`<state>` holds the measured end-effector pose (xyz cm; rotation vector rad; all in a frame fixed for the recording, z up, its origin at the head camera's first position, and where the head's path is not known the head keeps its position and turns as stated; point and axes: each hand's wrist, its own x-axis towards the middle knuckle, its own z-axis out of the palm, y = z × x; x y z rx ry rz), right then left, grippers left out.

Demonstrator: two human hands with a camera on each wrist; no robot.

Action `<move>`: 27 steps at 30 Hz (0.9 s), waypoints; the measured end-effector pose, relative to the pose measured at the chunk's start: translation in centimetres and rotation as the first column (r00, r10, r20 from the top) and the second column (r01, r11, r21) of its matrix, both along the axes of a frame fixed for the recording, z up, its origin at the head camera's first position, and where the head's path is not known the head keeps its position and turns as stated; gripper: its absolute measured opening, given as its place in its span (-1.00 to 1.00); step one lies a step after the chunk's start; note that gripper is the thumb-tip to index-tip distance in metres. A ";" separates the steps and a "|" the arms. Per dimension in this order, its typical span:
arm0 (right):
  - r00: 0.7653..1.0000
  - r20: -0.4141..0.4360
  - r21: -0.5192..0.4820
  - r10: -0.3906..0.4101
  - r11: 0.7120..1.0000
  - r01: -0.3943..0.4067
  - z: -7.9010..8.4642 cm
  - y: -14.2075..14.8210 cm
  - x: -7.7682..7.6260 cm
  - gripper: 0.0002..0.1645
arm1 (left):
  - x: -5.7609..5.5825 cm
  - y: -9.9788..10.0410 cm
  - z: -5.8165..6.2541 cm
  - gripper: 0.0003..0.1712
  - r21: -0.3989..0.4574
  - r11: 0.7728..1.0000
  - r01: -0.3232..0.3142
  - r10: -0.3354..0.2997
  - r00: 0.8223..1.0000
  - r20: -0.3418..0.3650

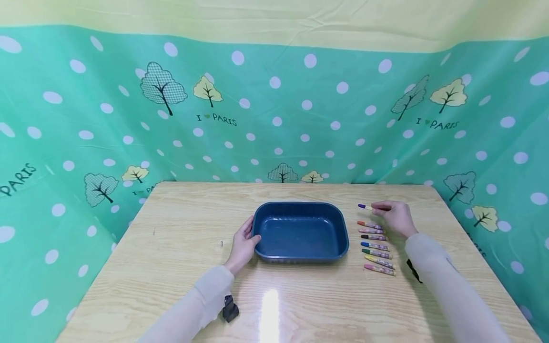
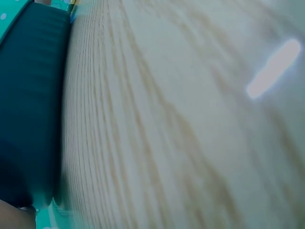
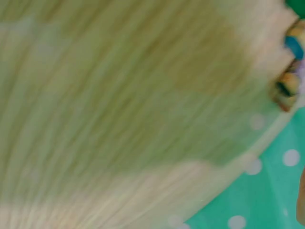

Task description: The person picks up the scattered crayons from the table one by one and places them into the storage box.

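A dark blue rectangular dish (image 1: pixel 300 260) stands on the table. My left hand (image 1: pixel 242 245) grips its left end, thumb over the rim. In the left wrist view the dish's side wall (image 2: pixel 33 105) is seen close up, with a bit of my hand (image 2: pixel 16 217) below it. Over to the right, my right hand (image 1: pixel 395 216) pinches a purple-tipped crayon (image 1: pixel 365 206) by its far end. Several more crayons lie in a column nearer me, among them an orange-red one (image 1: pixel 370 224), a blue one (image 1: pixel 375 246) and a pink one (image 1: pixel 379 270).
The pale wood-grain table (image 1: pixel 184 224) carries everything. A green dotted curtain (image 1: pixel 274 119) with tree prints closes off the back and sides. Black wrist gear (image 1: pixel 230 308) hangs below my left sleeve. In the right wrist view some crayons (image 3: pixel 294 46) show blurred at the edge.
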<state>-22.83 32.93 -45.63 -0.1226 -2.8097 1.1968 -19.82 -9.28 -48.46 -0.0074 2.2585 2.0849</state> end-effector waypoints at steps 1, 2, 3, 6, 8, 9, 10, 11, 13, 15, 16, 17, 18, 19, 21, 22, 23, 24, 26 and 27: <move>1.000 0.003 -0.013 -0.004 1.000 0.004 0.2 -0.2 0.1 -0.65 | 0.0 0.0 0.0 -0.28 0.001 1.000 0.001 -0.001 1.000 -0.001; 1.000 0.002 -0.018 -0.011 1.000 0.011 0.3 -0.4 0.2 -0.63 | 0.1 0.1 0.0 -0.27 0.003 1.000 0.000 0.000 1.000 0.000; 1.000 0.006 -0.032 -0.011 0.999 0.012 0.6 -0.7 0.4 -0.61 | 0.1 0.1 0.0 -0.27 0.005 1.000 -0.004 0.004 1.000 0.004; 1.000 0.001 -0.033 -0.014 0.999 0.014 0.7 -1.4 0.4 -0.61 | 0.2 0.1 0.0 -0.27 0.010 1.000 -0.009 0.009 1.000 0.002; 1.000 -0.006 -0.033 0.000 0.999 0.000 1.1 -2.1 0.6 -0.61 | 0.2 0.1 0.1 -0.27 0.005 1.000 -0.016 0.016 1.000 0.006; 1.000 -0.007 -0.039 0.014 0.999 -0.015 1.5 -2.5 0.8 -0.63 | 0.2 0.0 0.1 -0.27 0.001 1.000 -0.016 0.016 1.000 0.004; 1.000 -0.015 -0.036 0.023 0.999 -0.024 1.7 -2.8 0.8 -0.64 | 0.2 -0.1 0.1 -0.27 -0.002 1.000 -0.017 0.017 1.000 0.004; 0.999 -0.010 -0.041 0.038 0.998 -0.038 2.4 -3.4 1.0 -0.63 | 0.1 -0.1 0.2 -0.28 -0.007 1.000 -0.022 0.022 1.000 0.005; 0.998 -0.027 -0.056 0.065 0.996 -0.066 3.1 -4.1 1.2 -0.63 | 0.1 -0.1 0.2 -0.28 -0.013 1.000 -0.028 0.028 1.000 0.008; 0.996 -0.029 -0.065 0.081 0.994 -0.083 3.6 -4.6 1.2 -0.62 | 0.0 -0.1 0.3 -0.28 -0.015 0.999 -0.029 0.029 1.000 0.003; 0.996 -0.029 -0.076 0.089 0.993 -0.091 3.7 -4.9 1.2 -0.62 | 0.0 0.0 0.3 -0.28 -0.016 0.999 -0.032 0.032 0.999 0.004; 0.995 -0.028 -0.086 0.095 0.992 -0.097 3.9 -5.2 1.2 -0.60 | 0.0 0.0 0.3 -0.27 -0.016 0.999 -0.035 0.035 0.999 0.006; 0.995 -0.028 -0.093 0.101 0.990 -0.103 4.0 -5.5 1.2 -0.59 | 0.0 0.1 0.2 -0.27 -0.016 0.999 -0.037 0.037 0.999 0.007; 0.994 -0.028 -0.098 0.107 0.989 -0.109 4.1 -5.7 1.2 -0.59 | 0.0 0.1 0.2 -0.27 -0.014 0.999 -0.037 0.037 0.999 0.007; 0.993 -0.023 -0.110 0.116 0.987 -0.118 4.2 -6.3 1.1 -0.57 | 0.0 0.2 0.2 -0.28 -0.014 0.999 -0.035 0.035 0.999 0.004; 0.993 -0.018 -0.122 0.118 0.985 -0.119 4.2 -6.6 1.1 -0.57 | 0.0 0.2 0.1 -0.28 -0.017 0.999 -0.033 0.034 0.999 0.003; 0.993 -0.012 -0.129 0.116 0.985 -0.117 4.2 -6.9 1.1 -0.58 | 0.0 0.2 0.1 -0.28 -0.019 0.999 -0.031 0.031 1.000 0.003; 0.994 -0.003 -0.139 0.114 0.984 -0.113 4.2 -7.2 1.0 -0.58 | -0.1 0.2 0.0 -0.28 -0.022 0.999 -0.028 0.028 1.000 -0.002; 0.993 0.009 -0.164 0.121 0.979 -0.118 4.0 -7.9 0.9 -0.57 | 0.0 0.2 0.0 -0.29 -0.030 0.999 -0.028 0.028 1.000 -0.002; 0.991 0.009 -0.172 0.132 0.977 -0.128 3.9 -8.2 0.8 -0.56 | 0.0 0.2 -0.1 -0.29 -0.033 0.999 -0.031 0.031 1.000 0.001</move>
